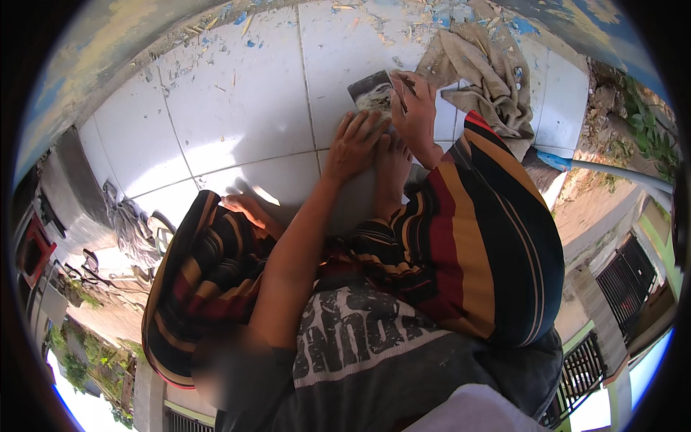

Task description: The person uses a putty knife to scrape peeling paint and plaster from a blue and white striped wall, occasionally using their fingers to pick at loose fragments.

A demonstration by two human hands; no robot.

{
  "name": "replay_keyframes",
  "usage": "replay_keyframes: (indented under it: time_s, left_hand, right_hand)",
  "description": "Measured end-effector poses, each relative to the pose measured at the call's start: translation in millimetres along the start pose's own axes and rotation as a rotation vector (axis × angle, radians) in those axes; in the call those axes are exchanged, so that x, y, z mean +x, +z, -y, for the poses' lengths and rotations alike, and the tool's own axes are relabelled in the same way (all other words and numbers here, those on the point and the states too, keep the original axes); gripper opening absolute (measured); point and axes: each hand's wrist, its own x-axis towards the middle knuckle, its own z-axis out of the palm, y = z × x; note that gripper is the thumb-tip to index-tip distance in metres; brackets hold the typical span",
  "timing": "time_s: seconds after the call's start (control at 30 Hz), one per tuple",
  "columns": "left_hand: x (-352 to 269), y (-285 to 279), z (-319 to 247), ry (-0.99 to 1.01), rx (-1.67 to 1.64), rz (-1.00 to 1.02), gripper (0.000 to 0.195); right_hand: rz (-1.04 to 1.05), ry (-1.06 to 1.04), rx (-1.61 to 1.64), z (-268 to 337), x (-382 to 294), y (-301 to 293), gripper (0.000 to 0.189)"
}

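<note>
A small dark flat sheet (369, 85) lies on the white floor tiles, with a heap of pale dust or scrapings (373, 100) on it. My left hand (357, 141) is laid flat, fingers spread, its fingertips at the near edge of that sheet. Between the thumb and fingers of my right hand (417, 116) is a thin reddish-brown flat piece (400, 86), held tilted at the sheet's right side; what it is made of is unclear. My bare right foot (392, 170) rests just below both hands.
A crumpled beige cloth (486, 81) lies right of my hands, beside a broom (550, 160) with a blue head. Paint flakes and splinters (210, 38) litter the tiles along the painted wall (108, 48). A grey rag (127, 227) and a sandal (161, 229) are at the left.
</note>
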Motion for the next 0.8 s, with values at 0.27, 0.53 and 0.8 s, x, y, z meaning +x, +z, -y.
replay_keyframes:
  time_s: [0.27,0.53,0.8]
  left_hand:
    - [-2,-1,6,0.085,-0.029,0.135,0.039]
    - [4,6,10,0.031,-0.115,0.082,0.037]
    - [-4,1,7,0.052,-0.086,0.075,0.034]
  right_hand:
    - [0.121,-0.071,-0.101,15,-5,20,0.032]
    - [0.193,-0.090,-0.071,18,1,20,0.030]
    - [0.268,-0.152,-0.137,23,-2,17,0.028]
